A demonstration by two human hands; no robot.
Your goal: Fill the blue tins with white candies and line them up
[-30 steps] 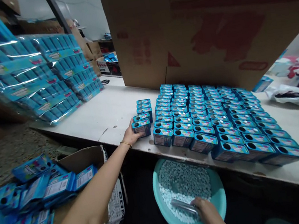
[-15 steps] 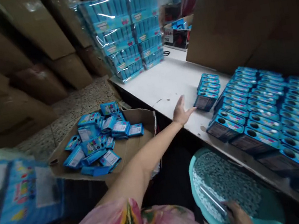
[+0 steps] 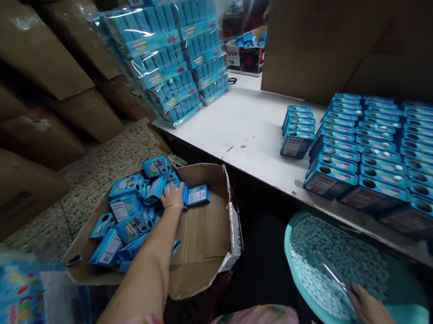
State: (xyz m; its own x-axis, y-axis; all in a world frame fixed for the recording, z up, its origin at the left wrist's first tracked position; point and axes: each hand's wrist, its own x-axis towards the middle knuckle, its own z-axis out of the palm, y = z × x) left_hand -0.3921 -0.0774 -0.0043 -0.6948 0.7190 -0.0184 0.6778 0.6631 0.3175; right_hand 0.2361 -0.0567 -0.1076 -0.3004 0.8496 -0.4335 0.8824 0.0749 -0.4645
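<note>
My left hand (image 3: 173, 196) reaches into an open cardboard box (image 3: 208, 236) and rests on blue printed packets (image 3: 136, 225) heaped inside, its fingers spread. At the lower right, my right hand (image 3: 372, 308) is wrapped round the dark handle of a metal scoop (image 3: 332, 272). The scoop's end lies among small pale pieces (image 3: 317, 283) filling part of a turquoise basin (image 3: 414, 301). On the white table (image 3: 231, 126), a short row of blue boxes (image 3: 297, 132) stands beside long rows of similar boxes (image 3: 380, 145).
Plastic-wrapped stacks of blue packs (image 3: 170, 59) stand at the table's far end. Large cartons (image 3: 32, 54) are piled at the left. A blue printed bag (image 3: 27, 321) lies lower left, and a cardboard panel (image 3: 343, 24) rises behind the rows.
My left hand has moved from beside the short row on the table, left and down onto the packets in the box. The scoop in my right hand has shifted within the basin.
</note>
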